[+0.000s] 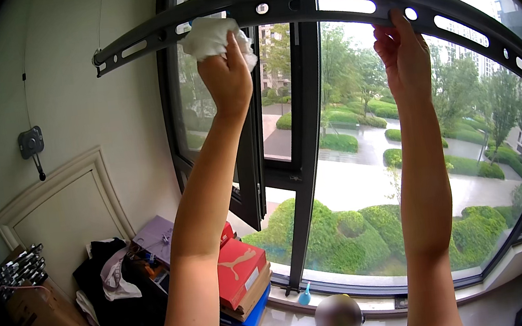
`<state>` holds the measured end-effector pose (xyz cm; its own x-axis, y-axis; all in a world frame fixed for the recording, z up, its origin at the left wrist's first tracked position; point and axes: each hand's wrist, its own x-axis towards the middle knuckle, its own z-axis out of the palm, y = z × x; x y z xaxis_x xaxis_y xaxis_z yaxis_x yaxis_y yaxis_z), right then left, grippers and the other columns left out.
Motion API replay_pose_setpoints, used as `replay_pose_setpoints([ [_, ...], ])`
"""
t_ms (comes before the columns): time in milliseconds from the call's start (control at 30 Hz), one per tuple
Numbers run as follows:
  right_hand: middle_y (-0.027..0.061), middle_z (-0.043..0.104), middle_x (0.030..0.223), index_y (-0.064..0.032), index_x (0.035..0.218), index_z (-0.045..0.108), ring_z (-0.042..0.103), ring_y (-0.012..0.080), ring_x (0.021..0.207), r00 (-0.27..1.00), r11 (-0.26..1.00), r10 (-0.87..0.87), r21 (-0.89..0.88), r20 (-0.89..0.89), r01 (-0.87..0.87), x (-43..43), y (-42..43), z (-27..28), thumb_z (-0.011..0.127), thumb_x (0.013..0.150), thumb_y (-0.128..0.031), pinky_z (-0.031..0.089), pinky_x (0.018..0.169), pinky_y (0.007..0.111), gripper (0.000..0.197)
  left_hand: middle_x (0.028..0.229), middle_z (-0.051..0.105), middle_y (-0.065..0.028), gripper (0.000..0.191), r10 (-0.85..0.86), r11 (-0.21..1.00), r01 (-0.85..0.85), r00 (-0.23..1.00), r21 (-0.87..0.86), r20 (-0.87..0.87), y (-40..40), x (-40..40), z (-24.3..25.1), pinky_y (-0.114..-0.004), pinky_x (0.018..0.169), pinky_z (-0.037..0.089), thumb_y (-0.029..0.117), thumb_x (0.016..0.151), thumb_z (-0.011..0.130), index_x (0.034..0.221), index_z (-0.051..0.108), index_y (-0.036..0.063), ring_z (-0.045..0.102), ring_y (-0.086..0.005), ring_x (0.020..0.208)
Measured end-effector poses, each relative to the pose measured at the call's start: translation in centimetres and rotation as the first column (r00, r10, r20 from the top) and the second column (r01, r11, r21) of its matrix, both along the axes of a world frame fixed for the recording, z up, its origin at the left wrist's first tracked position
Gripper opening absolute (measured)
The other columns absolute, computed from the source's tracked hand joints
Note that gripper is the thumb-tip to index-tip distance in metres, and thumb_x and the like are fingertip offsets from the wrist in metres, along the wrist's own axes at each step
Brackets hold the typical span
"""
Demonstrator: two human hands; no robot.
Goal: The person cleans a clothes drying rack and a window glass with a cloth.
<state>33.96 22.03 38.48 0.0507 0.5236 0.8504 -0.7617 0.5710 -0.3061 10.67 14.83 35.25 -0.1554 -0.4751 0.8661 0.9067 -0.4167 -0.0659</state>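
A long dark metal bar of a lift-up clothes-drying rack [241, 0], pierced with slots and round holes, runs across the top of the view. It looks bowed by the lens. My left hand [227, 81] pinches a crumpled white tissue or cloth [209, 37] against the bar's lower face, left of its middle. Farther right, my right hand [404, 55] grips the lower edge of the same bar between thumb and fingers, beside a round hole. Both arms are raised and stretched out. The tissue covers part of a slot and my left fingertips.
A dark-framed window sash [249, 184] stands swung inward below the bar. On the left wall hangs a hand crank [31, 142] with a thin cable. Below are a red shoe box [241, 270] on stacked boxes, a cardboard box [56, 325] and a blue rubber air blower [305, 295].
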Motion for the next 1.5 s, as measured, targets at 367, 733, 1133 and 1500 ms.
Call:
replay_pose_setpoints([
  [367,0.0074,0.065,0.074,-0.0053,0.086,0.060,0.063,0.0129,0.065,1.000,1.000,-0.025,0.014,0.006,0.024,0.8,-0.3,-0.1,0.063,0.081,-0.020,0.050,0.055,0.021,0.016,0.083,0.056,-0.0021,0.018,-0.808,0.577,0.809,0.545,0.114,0.225,-1.3,-1.0,-0.4,-0.023,0.065,0.039,0.015,0.083,0.051,0.092,0.057,0.0002,0.051,-0.0101,0.072],
  [733,0.0062,0.065,0.074,-0.0055,0.086,0.061,0.062,0.0119,0.065,0.999,0.998,0.053,0.028,0.005,-0.053,-0.2,0.2,-0.2,0.063,0.081,-0.021,0.050,0.055,0.021,0.016,0.089,0.052,-0.0144,0.007,0.416,0.902,-0.427,0.899,-0.068,-0.138,-3.6,0.0,0.7,-0.039,0.069,0.044,0.002,0.075,0.054,0.082,0.057,-0.0001,0.053,-0.0306,0.081],
  [1133,0.0097,0.065,0.072,-0.0013,0.083,0.060,0.062,0.0139,0.061,0.997,0.998,0.065,0.007,-0.040,-0.065,0.0,-0.4,0.1,0.062,0.080,-0.016,0.049,0.050,0.020,0.015,0.093,0.053,-0.0100,0.032,0.578,0.780,-0.625,0.699,0.033,-0.420,-2.5,1.6,2.6,-0.038,0.080,0.043,0.000,0.062,0.064,0.092,0.053,0.0056,0.051,-0.0281,0.088],
  [1500,0.0083,0.064,0.071,-0.0027,0.085,0.060,0.062,0.0138,0.062,0.998,0.999,0.041,0.014,-0.046,-0.040,1.4,1.1,0.5,0.062,0.081,-0.015,0.047,0.049,0.020,0.013,0.086,0.054,-0.0129,0.019,0.697,0.638,-0.718,0.692,-0.277,-0.188,-6.9,-12.2,2.3,-0.041,0.076,0.044,-0.003,0.069,0.053,0.088,0.053,0.0029,0.051,-0.0325,0.086],
])
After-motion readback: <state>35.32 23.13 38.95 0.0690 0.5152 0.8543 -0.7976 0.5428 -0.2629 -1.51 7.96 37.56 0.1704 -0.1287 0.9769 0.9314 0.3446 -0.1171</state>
